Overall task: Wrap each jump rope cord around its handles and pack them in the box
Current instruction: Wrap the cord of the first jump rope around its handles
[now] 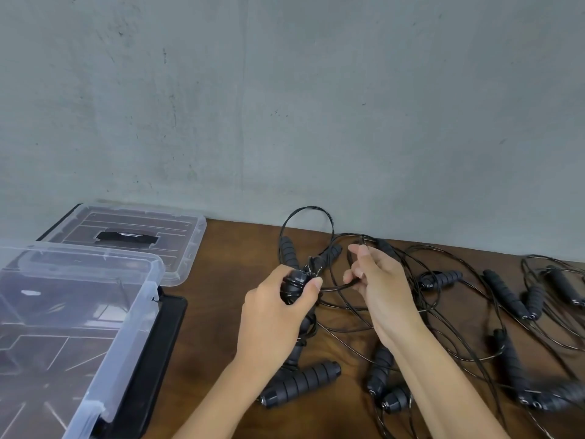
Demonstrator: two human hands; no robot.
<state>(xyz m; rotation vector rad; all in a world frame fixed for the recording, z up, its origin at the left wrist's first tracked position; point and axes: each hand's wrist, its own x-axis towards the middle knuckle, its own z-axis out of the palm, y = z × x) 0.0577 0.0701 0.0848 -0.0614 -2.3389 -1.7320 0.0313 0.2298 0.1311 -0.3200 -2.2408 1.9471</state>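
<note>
Both hands grip: left hand (278, 307) handles (292, 285), right hand (378, 280) cord (335, 288); box (63, 312) left.

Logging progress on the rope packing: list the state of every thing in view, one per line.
left hand: grips a pair of handles, cord partly wound.
right hand: pinches the loose cord.
held handles: lifted, a few turns on.
clear box: open, no ropes visible inside.
lid: off, lying flat behind the box.
other ropes: unwrapped, tangled on the table.
</note>
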